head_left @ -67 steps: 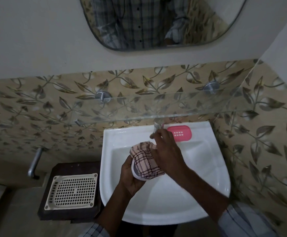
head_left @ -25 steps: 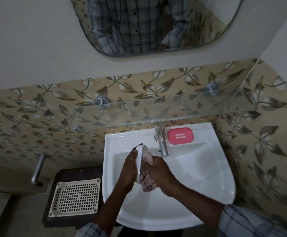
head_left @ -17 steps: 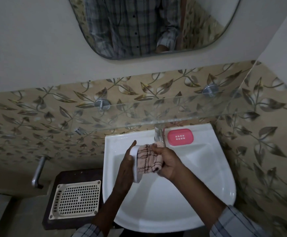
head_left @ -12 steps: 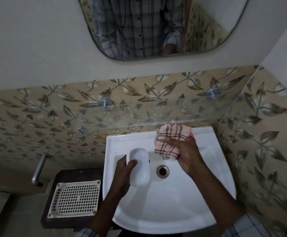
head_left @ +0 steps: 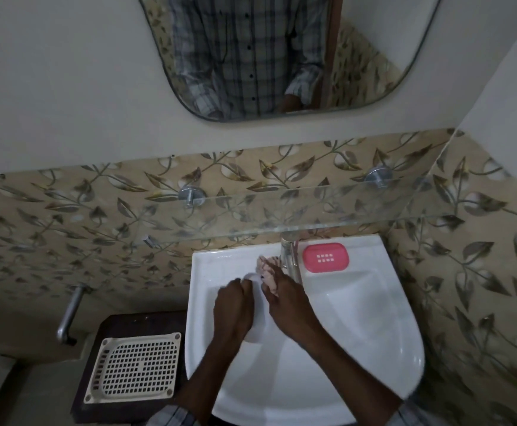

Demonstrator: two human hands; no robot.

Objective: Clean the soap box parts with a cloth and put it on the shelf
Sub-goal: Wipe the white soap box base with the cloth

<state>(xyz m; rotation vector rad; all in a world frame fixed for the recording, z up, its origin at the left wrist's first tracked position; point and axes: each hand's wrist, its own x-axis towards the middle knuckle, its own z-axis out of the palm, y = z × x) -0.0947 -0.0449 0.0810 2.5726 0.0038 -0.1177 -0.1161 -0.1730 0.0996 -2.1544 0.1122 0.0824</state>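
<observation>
White soap box shell is sitting in the left hand, whose fingers are curling round it, low over the sink. Half a second back the hands were apart, with the cloth lifted toward the tap; now the right hand is closing in beside the left, its fingers gripping the checked cloth against the shell's far end. That suggests wiping is resuming rather than finishing. The pink soap box tray is lying on the sink rim just beside the tap, probably awaiting its turn, and neither part is resting on the glass shelf yet.
</observation>
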